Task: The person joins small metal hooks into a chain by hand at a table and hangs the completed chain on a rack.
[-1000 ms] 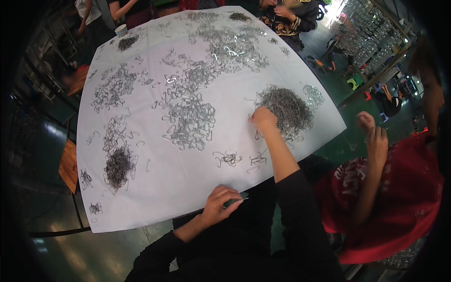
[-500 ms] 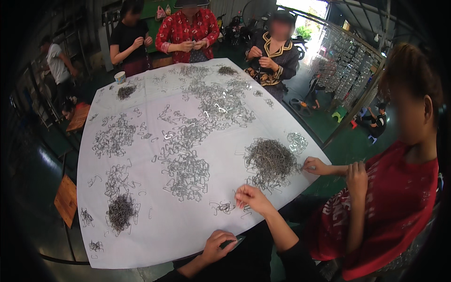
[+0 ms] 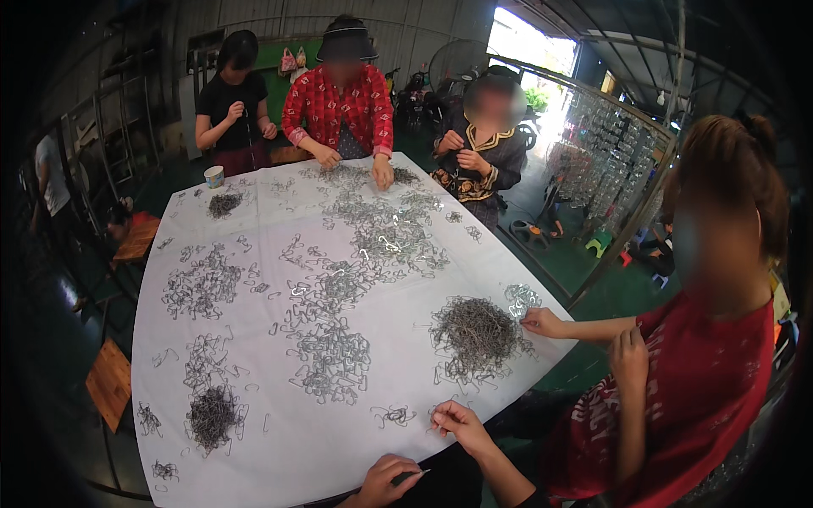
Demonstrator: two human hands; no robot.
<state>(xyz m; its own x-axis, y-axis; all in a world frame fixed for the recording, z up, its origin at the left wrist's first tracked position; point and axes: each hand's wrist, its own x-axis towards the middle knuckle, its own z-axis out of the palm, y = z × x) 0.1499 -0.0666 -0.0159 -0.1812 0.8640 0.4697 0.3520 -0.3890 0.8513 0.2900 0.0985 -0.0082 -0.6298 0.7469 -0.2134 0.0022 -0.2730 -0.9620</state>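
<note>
right grip (image 3: pixel 437 418): fingertips bunched, hold unclear | small hook cluster (image 3: pixel 395 416): just beside, leftward

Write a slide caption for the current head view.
Left hand and right hand at the near edge of a white-topped table strewn with heaps of bent wire hooks.

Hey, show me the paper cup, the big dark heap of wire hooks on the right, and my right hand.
Paper cup (image 3: pixel 214 179): head view, on its side wall.
Heap of wire hooks (image 3: pixel 476 333): head view, on its dense middle.
Right hand (image 3: pixel 461 422): head view, on the middle of the hand.
</note>
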